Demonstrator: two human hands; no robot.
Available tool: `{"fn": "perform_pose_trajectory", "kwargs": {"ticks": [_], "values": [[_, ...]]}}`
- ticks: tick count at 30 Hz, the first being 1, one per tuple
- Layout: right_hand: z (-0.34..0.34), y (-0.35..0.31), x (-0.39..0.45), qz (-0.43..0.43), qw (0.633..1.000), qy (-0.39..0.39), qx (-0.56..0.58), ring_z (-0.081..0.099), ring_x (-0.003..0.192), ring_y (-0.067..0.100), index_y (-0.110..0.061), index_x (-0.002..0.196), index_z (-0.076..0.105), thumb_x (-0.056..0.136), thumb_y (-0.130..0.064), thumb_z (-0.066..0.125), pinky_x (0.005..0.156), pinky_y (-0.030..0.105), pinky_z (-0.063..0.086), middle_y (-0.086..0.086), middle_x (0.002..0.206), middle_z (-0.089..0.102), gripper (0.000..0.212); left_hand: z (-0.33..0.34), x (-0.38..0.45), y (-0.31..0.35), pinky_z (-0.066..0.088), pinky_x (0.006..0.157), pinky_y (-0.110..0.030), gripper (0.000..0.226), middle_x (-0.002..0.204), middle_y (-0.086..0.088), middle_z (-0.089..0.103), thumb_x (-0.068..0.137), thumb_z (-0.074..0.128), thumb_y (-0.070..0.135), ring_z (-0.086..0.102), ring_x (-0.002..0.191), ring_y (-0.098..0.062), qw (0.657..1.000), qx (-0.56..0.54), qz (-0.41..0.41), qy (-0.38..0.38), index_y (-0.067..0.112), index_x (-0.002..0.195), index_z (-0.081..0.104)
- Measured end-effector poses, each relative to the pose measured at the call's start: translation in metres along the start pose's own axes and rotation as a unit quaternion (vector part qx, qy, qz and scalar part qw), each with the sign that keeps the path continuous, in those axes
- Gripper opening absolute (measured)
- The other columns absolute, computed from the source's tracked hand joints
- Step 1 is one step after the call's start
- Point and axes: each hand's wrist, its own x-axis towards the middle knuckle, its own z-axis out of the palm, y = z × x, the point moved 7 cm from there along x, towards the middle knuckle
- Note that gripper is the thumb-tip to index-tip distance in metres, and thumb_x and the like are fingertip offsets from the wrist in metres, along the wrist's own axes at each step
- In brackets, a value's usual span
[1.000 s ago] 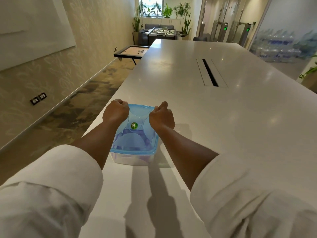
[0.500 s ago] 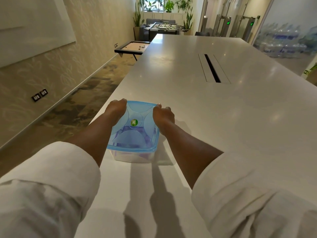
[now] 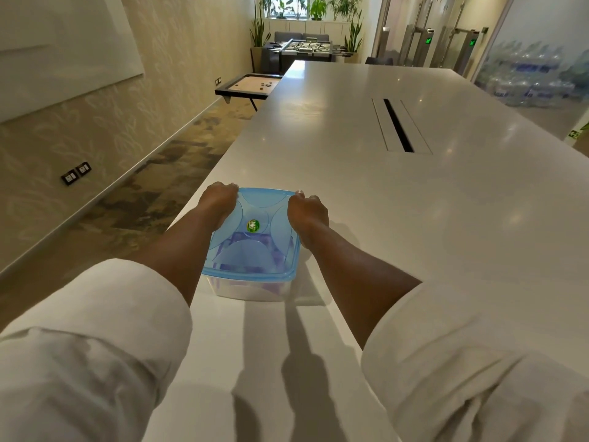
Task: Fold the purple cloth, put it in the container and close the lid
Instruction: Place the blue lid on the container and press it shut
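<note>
A clear plastic container (image 3: 251, 290) stands near the table's left edge, with its translucent blue lid (image 3: 255, 250) on top. The purple cloth (image 3: 280, 260) shows dimly through the lid and walls, inside the container. My left hand (image 3: 220, 199) rests on the lid's far left corner, fingers curled over the edge. On the far right corner lies my right hand (image 3: 307, 210), fingers curled down over the rim in the same way. A round green sticker (image 3: 253, 225) marks the lid's middle.
The long white table (image 3: 398, 218) stretches ahead, with a dark cable slot (image 3: 397, 126) set in its middle. The table's left edge runs just beside the container, with carpet floor below. A low game board (image 3: 248, 86) and a foosball table (image 3: 302, 47) stand far off.
Both hands slid from the lid's middle to its far corners and now press over the rim. The view has tilted slightly.
</note>
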Motion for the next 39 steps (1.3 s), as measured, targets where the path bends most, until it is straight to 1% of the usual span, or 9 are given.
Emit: {"fn": "perform_pose_trajectory", "kwargs": {"ticks": [3, 6, 11, 18, 23, 28, 34, 37, 39], "values": [[0.000, 0.000, -0.001, -0.001, 1.000, 0.002, 0.006, 0.053, 0.119, 0.033, -0.007, 0.135, 0.044, 0.095, -0.044, 0.029, 0.089, 0.037, 0.038, 0.016, 0.135, 0.053, 0.057, -0.002, -0.006, 0.002, 0.037, 0.103, -0.042, 0.043, 0.136, -0.026, 0.050, 0.100, 0.038, 0.029, 0.048, 0.125, -0.041, 1.000, 0.020, 0.007, 0.019, -0.003, 0.125, 0.054], [0.000, 0.000, -0.001, -0.001, 1.000, 0.005, 0.004, 0.054, 0.116, 0.034, -0.007, 0.131, 0.047, 0.095, -0.044, 0.028, 0.093, 0.039, 0.040, 0.017, 0.132, 0.055, 0.055, -0.004, -0.010, 0.004, 0.038, 0.104, -0.041, 0.046, 0.138, -0.025, 0.049, 0.102, 0.033, 0.032, 0.047, 0.127, -0.040, 0.999, 0.036, 0.002, 0.029, -0.001, 0.130, 0.052], [-0.001, 0.001, -0.003, 0.003, 1.000, 0.016, 0.000, 0.055, 0.115, 0.034, -0.006, 0.128, 0.048, 0.094, -0.045, 0.028, 0.095, 0.041, 0.041, 0.017, 0.130, 0.057, 0.055, -0.011, -0.015, 0.006, 0.045, 0.095, -0.041, 0.052, 0.124, -0.022, 0.063, 0.095, 0.046, 0.041, 0.058, 0.115, -0.040, 0.996, 0.042, 0.024, 0.075, -0.002, 0.121, 0.060], [-0.005, 0.006, -0.007, 0.017, 0.999, 0.029, -0.003, 0.056, 0.114, 0.033, -0.008, 0.129, 0.048, 0.094, -0.046, 0.028, 0.095, 0.042, 0.042, 0.015, 0.129, 0.058, 0.055, -0.013, -0.025, 0.013, 0.041, 0.081, -0.035, 0.056, 0.112, -0.018, 0.069, 0.096, 0.041, 0.048, 0.064, 0.103, -0.034, 0.986, 0.118, 0.045, 0.110, 0.000, 0.106, 0.068], [-0.006, 0.007, -0.010, 0.031, 0.999, 0.026, -0.005, 0.055, 0.116, 0.033, -0.008, 0.132, 0.046, 0.095, -0.047, 0.028, 0.094, 0.041, 0.041, 0.015, 0.131, 0.057, 0.057, -0.014, -0.038, 0.023, 0.041, 0.074, -0.032, 0.048, 0.101, -0.010, 0.073, 0.095, 0.044, 0.050, 0.061, 0.082, -0.024, 0.975, 0.151, 0.093, 0.135, 0.010, 0.094, 0.071], [-0.008, 0.009, -0.012, 0.041, 0.999, 0.027, -0.007, 0.054, 0.119, 0.034, -0.007, 0.136, 0.043, 0.095, -0.048, 0.028, 0.095, 0.040, 0.041, 0.015, 0.134, 0.055, 0.059, -0.010, -0.047, 0.037, 0.051, 0.089, -0.039, 0.050, 0.116, -0.007, 0.068, 0.086, 0.050, 0.060, 0.065, 0.103, -0.026, 0.959, 0.203, 0.145, 0.133, 0.020, 0.110, 0.069], [-0.010, 0.009, -0.019, 0.053, 0.998, 0.031, -0.015, 0.055, 0.116, 0.033, -0.008, 0.134, 0.044, 0.096, -0.050, 0.026, 0.087, 0.038, 0.039, 0.014, 0.132, 0.056, 0.060, -0.007, -0.057, 0.047, 0.054, 0.089, -0.040, 0.055, 0.115, -0.005, 0.072, 0.086, 0.048, 0.063, 0.066, 0.102, -0.025, 0.943, 0.236, 0.191, 0.140, 0.021, 0.113, 0.070], [-0.008, 0.009, -0.020, 0.068, 0.998, 0.006, 0.012, 0.055, 0.116, 0.034, -0.006, 0.135, 0.042, 0.095, -0.053, 0.027, 0.094, 0.040, 0.043, 0.016, 0.133, 0.055, 0.063, -0.004, -0.060, 0.053, 0.053, 0.091, -0.040, 0.052, 0.116, -0.007, 0.072, 0.090, 0.046, 0.059, 0.067, 0.103, -0.027, 0.929, 0.271, 0.212, 0.139, 0.022, 0.115, 0.070], [-0.009, 0.012, -0.019, 0.086, 0.996, -0.014, 0.031, 0.057, 0.113, 0.034, -0.007, 0.133, 0.043, 0.092, -0.061, 0.027, 0.098, 0.044, 0.046, 0.016, 0.130, 0.057, 0.070, -0.002, -0.065, 0.060, 0.050, 0.097, -0.043, 0.048, 0.124, -0.008, 0.068, 0.092, 0.048, 0.053, 0.064, 0.111, -0.029, 0.918, 0.293, 0.230, 0.135, 0.020, 0.118, 0.069]]}}
